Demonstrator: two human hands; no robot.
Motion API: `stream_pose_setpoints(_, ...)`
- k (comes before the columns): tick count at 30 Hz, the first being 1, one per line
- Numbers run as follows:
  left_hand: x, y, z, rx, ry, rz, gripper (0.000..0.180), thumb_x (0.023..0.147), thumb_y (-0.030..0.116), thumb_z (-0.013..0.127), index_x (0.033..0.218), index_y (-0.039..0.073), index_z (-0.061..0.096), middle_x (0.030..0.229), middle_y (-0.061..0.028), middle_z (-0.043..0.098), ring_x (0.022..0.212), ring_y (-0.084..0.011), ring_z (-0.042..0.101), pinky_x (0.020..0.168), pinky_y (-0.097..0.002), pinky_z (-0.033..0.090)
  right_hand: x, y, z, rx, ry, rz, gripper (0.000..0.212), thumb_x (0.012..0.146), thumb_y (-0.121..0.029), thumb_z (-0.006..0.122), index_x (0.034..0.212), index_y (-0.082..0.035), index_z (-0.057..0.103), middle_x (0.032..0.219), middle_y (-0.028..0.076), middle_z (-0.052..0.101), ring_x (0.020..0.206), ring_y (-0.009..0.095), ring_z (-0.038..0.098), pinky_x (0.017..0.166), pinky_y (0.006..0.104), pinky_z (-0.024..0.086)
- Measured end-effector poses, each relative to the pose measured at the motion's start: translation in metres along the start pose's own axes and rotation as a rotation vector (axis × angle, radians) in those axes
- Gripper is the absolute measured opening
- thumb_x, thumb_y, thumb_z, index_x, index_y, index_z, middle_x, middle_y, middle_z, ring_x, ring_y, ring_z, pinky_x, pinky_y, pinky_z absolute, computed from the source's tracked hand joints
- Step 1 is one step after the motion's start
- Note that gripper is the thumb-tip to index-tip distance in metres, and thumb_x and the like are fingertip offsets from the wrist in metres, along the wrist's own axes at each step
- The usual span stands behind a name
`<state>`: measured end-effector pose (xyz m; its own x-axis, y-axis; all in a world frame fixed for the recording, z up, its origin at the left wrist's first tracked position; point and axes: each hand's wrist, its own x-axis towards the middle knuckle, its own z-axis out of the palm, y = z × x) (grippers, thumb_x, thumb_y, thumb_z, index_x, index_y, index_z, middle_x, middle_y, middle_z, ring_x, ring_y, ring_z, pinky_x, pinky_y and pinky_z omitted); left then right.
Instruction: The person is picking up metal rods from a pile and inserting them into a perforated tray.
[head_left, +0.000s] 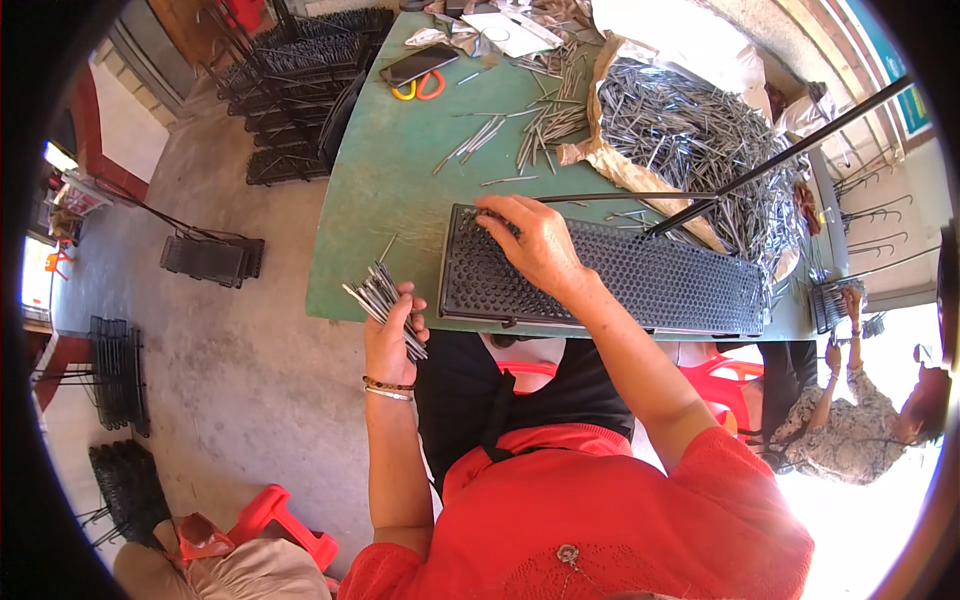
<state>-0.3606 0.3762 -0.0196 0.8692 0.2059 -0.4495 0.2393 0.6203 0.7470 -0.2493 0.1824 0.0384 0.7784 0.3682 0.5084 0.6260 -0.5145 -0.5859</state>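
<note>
A bundle of slim grey metal rods (374, 294) is gripped in my left hand (393, 338), just off the table's left front corner. The rods fan out above the thumb, and one leans away from the others. My right hand (535, 238) is over the left end of a long black rack (660, 278) full of round holes. Its thumb and fingertips come together at the rack's far left corner; whatever they pinch is too small to make out. The rack lies along the front edge of the green table (385, 190).
A torn paper sack (610, 150) spills a heap of metal rods (690, 130) behind the rack. A black bar (790, 155) slants up from the rack. Scissors (430, 85) and a phone (420, 64) lie farther back. Black racks (300, 110) are stacked at left; another person (850, 420) works at right.
</note>
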Motion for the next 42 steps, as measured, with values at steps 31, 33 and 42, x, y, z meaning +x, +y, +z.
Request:
stream_pose_setpoints(31, -0.008, 0.015, 0.005, 0.005, -0.174, -0.087, 0.024, 0.089, 0.015, 0.058, 0.107, -0.001, 0.057, 0.081, -0.0064, 0.059, 0.065, -0.0087, 0.05, 0.052, -0.0234, 0.043, 0.001, -0.002, 0.0, -0.002, 0.182, -0.057, 0.019, 0.082, -0.002, 0.063, 0.101, 0.0, 0.063, 0.085, 0.013, 0.063, 0.071, 0.028, 0.061, 0.062, 0.0326, 0.048)
stream_pose_setpoints(33, -0.019, 0.021, 0.015, -0.002, -0.237, -0.114, 0.024, 0.089, 0.015, 0.057, 0.107, -0.002, 0.057, 0.081, -0.0067, 0.059, 0.065, -0.0089, 0.051, 0.052, -0.0234, 0.043, 0.003, -0.003, -0.003, -0.018, 0.198, -0.055, 0.019, 0.082, -0.002, 0.064, 0.101, -0.001, 0.063, 0.085, 0.013, 0.063, 0.071, 0.027, 0.061, 0.061, 0.0317, 0.048)
stream_pose_setpoints(42, -0.045, -0.011, 0.036, -0.042, -0.39, -0.429, 0.031, 0.092, 0.016, 0.053, 0.117, -0.002, 0.053, 0.094, -0.0158, 0.065, 0.082, -0.0211, 0.066, 0.072, -0.0348, 0.057, 0.0, -0.002, 0.003, -0.044, 0.297, -0.044, 0.02, 0.082, -0.002, 0.065, 0.101, -0.002, 0.064, 0.082, 0.011, 0.063, 0.07, 0.024, 0.062, 0.062, 0.0301, 0.049)
